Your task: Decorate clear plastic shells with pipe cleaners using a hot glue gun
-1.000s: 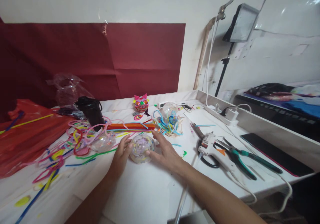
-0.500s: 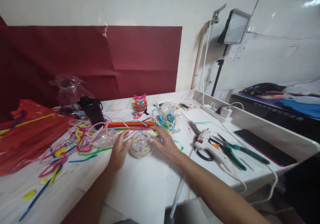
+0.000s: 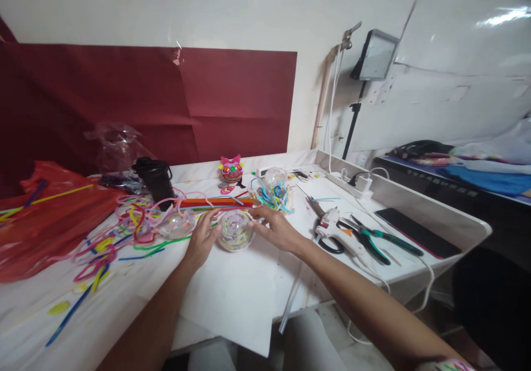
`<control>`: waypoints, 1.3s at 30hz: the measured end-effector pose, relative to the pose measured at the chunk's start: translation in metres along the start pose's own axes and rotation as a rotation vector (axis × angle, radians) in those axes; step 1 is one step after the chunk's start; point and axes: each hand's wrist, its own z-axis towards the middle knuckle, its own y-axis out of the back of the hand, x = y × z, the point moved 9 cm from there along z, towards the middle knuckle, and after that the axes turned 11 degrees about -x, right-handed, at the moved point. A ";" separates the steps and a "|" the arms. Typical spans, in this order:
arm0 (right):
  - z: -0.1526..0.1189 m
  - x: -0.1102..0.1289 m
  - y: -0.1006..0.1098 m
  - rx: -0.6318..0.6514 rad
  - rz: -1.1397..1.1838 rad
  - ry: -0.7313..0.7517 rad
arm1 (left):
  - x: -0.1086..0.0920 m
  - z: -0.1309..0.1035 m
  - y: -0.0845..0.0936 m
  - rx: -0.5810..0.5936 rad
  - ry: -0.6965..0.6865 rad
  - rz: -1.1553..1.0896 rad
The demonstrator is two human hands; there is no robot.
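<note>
Clear ball (image 3: 235, 230): resting on the worktop (image 3: 124, 288) between both hands, toward the far end of the white sheet (image 3: 232, 299); showing lilac and yellow through the wall.
Left hand (image 3: 202, 241): curved along the left flank of the ball, with fingertips at or very near the surface; cannot tell light contact from a true hold.
Right hand (image 3: 276, 228): bent loosely round the right flank, with thumb against or just beside the ball; cannot tell firmness here either.
Steadying: best done with matched, gentle pressure from both sides (round and smooth, so probably quick to roll); avoid squeezing, given a seemingly thin wall.
Fingertips: use these rather than palms, to keep the top of the ball in sight.
Pipe cleaners (image 3: 215, 202): bundled close behind the ball; keep knuckles clear to avoid dragging strands in.
Clear shell (image 3: 176, 226): lying near the left hand among loose strands; watch for a nudge.
Glue gun (image 3: 332, 224): well apart from the ball, with pliers (image 3: 375, 241) beside; keep the right arm (image 3: 352, 286) clear.
</note>
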 end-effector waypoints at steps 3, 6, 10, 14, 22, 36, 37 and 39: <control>-0.005 -0.005 -0.005 0.027 -0.010 0.008 | 0.002 -0.003 -0.006 0.079 -0.010 -0.044; -0.007 -0.011 -0.011 0.070 -0.007 0.038 | 0.004 -0.006 -0.012 0.153 -0.020 -0.086; -0.008 -0.019 -0.018 0.123 -0.005 0.029 | 0.007 -0.010 -0.019 0.219 -0.021 -0.145; -0.007 -0.022 -0.025 0.167 0.002 0.036 | 0.012 -0.012 -0.023 0.234 0.003 -0.165; -0.001 -0.018 -0.037 0.246 0.019 0.071 | 0.018 -0.014 -0.023 0.247 0.069 -0.195; -0.009 -0.026 -0.040 0.247 0.088 -0.072 | 0.039 -0.020 -0.025 0.208 0.188 -0.278; -0.010 -0.027 -0.040 0.246 0.083 -0.076 | 0.043 -0.020 -0.025 0.210 0.195 -0.284; -0.010 -0.028 -0.041 0.245 0.077 -0.081 | 0.048 -0.021 -0.026 0.217 0.204 -0.294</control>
